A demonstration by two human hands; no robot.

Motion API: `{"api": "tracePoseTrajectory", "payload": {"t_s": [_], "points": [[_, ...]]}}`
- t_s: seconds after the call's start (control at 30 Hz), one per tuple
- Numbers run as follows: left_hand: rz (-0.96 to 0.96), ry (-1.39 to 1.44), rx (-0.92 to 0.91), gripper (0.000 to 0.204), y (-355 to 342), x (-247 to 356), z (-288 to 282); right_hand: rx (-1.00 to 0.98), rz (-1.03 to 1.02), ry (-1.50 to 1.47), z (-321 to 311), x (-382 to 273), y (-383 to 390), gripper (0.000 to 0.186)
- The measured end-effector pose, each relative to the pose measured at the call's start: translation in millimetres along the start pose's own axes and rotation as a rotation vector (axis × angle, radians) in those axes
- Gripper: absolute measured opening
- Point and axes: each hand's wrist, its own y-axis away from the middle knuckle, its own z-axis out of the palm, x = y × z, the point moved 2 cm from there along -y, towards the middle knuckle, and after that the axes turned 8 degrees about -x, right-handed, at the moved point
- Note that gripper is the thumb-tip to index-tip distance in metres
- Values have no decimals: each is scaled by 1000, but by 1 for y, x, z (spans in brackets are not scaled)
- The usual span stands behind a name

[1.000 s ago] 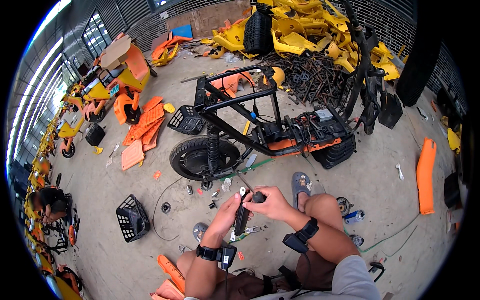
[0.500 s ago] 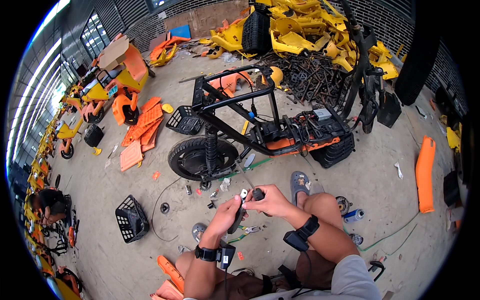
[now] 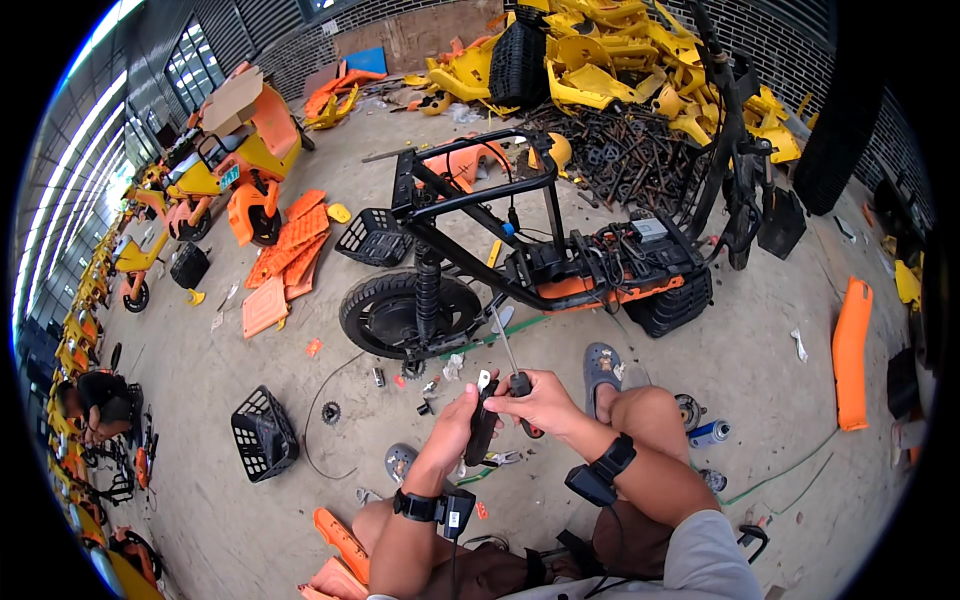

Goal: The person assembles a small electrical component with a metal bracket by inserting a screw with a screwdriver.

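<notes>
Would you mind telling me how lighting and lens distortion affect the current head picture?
Head view: the roof at left looks bent, its bright strips washed out; head view: the corners are black; head view: the screwdriver in the right hand and the black part in the left hand look fairly clear.

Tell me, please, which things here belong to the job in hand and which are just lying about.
In use:
- screwdriver, in the right hand
- black part, in the left hand
- stripped scooter in front, probably

Apparently just lying about:
- pliers
- spray can
- long orange panel
</notes>
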Motion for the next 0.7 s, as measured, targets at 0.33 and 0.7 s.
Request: {"api": "tracePoseTrajectory", "payload": {"t_s": [0.33,0.7], "points": [[-47,175,-46,57,0,0,-3,11,31,-1,0,2,1,23],[76,458,-116,53,2,10,-18,117,68,-437,-17,0,2,26]]}}
